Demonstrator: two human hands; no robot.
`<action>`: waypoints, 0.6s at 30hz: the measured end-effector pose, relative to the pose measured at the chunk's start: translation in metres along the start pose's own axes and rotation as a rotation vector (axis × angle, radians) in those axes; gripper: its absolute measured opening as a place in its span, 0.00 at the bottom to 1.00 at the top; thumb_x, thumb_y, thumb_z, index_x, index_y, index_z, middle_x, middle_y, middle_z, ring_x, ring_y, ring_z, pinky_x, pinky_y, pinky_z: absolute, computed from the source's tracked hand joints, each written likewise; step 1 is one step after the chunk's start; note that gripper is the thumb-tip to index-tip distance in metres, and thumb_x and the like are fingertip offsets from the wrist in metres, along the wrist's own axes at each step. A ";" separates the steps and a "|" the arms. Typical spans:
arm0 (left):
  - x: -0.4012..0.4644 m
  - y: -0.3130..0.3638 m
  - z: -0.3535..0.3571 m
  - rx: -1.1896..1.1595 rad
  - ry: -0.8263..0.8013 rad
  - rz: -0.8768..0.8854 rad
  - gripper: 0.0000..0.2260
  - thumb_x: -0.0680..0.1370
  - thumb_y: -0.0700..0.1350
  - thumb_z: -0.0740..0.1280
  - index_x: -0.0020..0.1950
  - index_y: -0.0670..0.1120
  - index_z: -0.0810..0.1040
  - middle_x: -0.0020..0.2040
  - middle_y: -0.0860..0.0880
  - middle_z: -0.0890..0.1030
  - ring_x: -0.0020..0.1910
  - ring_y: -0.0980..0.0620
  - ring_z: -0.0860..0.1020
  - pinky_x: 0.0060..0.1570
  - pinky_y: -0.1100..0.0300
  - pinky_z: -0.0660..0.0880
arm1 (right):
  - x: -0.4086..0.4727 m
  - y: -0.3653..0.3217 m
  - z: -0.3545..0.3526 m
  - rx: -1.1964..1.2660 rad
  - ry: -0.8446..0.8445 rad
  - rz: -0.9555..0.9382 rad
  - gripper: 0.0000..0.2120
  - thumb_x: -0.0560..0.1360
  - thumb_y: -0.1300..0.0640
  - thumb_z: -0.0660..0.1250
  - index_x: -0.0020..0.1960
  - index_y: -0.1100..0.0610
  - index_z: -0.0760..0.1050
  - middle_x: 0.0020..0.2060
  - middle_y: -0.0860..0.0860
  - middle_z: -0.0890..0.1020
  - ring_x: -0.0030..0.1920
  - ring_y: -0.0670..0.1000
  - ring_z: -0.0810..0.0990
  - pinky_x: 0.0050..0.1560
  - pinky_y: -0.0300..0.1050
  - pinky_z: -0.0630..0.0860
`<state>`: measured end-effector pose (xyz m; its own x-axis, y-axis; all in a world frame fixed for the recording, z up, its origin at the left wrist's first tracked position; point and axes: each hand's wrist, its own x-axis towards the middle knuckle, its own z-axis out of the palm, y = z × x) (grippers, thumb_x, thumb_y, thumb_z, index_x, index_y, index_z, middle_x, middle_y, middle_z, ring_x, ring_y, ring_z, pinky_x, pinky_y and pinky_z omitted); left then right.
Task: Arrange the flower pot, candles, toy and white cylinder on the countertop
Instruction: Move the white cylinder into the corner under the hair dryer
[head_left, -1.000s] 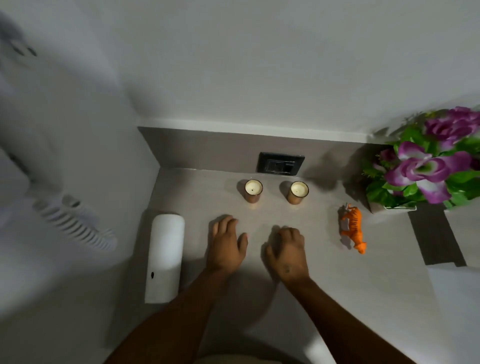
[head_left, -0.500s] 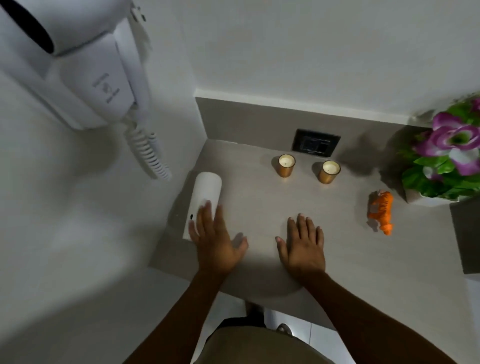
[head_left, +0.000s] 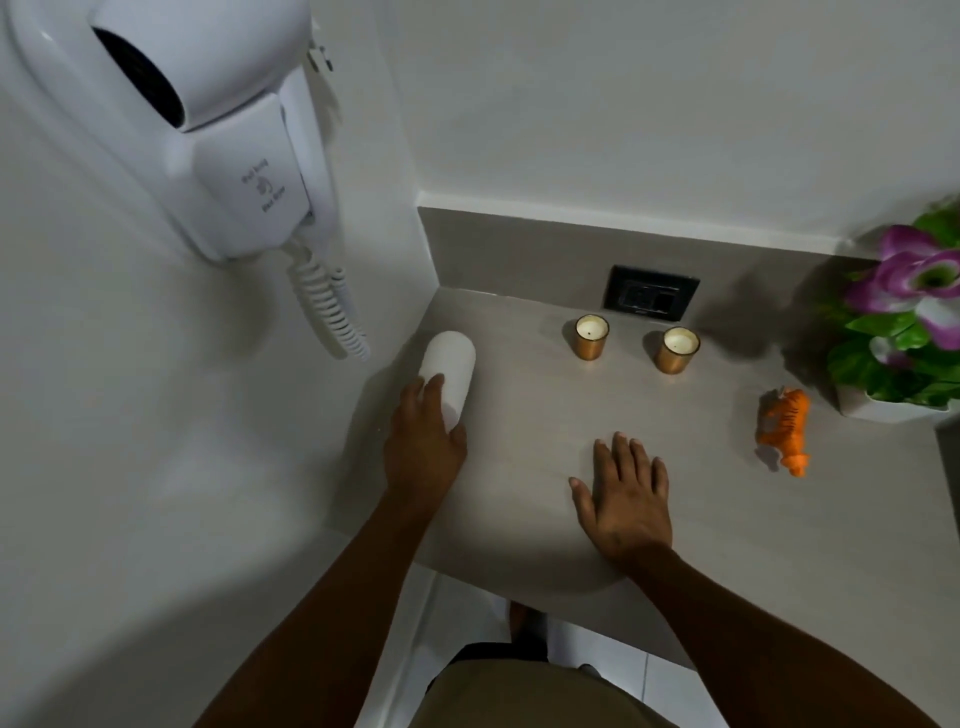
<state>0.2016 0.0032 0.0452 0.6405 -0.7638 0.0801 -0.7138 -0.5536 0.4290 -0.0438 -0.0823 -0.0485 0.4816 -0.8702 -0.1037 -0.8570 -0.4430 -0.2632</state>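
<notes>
A white cylinder (head_left: 451, 370) lies on its side at the left edge of the grey countertop (head_left: 545, 415), close to the wall. My left hand (head_left: 423, 444) is wrapped around its near end, fingers on one side and thumb on the other. My right hand (head_left: 626, 499) rests flat on the counter with fingers spread, holding nothing. Two candles in copper cups (head_left: 591, 336) (head_left: 677, 349) stand side by side near the back. An orange toy tiger (head_left: 787, 428) lies to the right. A white pot with purple flowers (head_left: 906, 332) stands at the far right, partly cut off.
A white wall-mounted hair dryer (head_left: 208, 114) with a coiled cord (head_left: 330, 312) hangs on the left wall above the cylinder. A black socket plate (head_left: 652, 299) sits in the backsplash behind the candles. The counter's rounded front edge is just below my right hand.
My left hand moved left and closed around the white cylinder's near end. My right hand opened from a loose fist and lies flat. The view shifted back and left, revealing the hair dryer.
</notes>
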 end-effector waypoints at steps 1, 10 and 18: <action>0.011 0.011 -0.007 -0.013 0.031 0.028 0.28 0.77 0.46 0.71 0.76 0.46 0.67 0.73 0.41 0.69 0.67 0.37 0.73 0.60 0.43 0.76 | 0.000 0.000 0.000 -0.001 0.003 -0.002 0.36 0.80 0.33 0.44 0.80 0.54 0.58 0.80 0.57 0.57 0.80 0.58 0.50 0.78 0.60 0.45; 0.159 0.076 -0.056 0.167 -0.182 0.104 0.28 0.78 0.46 0.72 0.74 0.45 0.66 0.70 0.39 0.70 0.68 0.34 0.69 0.65 0.43 0.72 | 0.000 0.001 0.000 0.007 0.004 -0.005 0.35 0.80 0.34 0.45 0.79 0.54 0.58 0.80 0.56 0.58 0.80 0.58 0.51 0.78 0.60 0.46; 0.233 0.080 -0.052 0.430 -0.258 0.181 0.24 0.76 0.40 0.74 0.69 0.40 0.70 0.69 0.36 0.70 0.66 0.36 0.71 0.67 0.46 0.69 | 0.001 0.005 0.003 0.031 0.030 -0.011 0.35 0.80 0.33 0.47 0.79 0.54 0.60 0.79 0.56 0.59 0.79 0.58 0.52 0.78 0.60 0.48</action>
<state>0.3086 -0.2015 0.1453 0.4443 -0.8867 -0.1280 -0.8929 -0.4499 0.0166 -0.0470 -0.0844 -0.0524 0.4852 -0.8714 -0.0722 -0.8452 -0.4462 -0.2940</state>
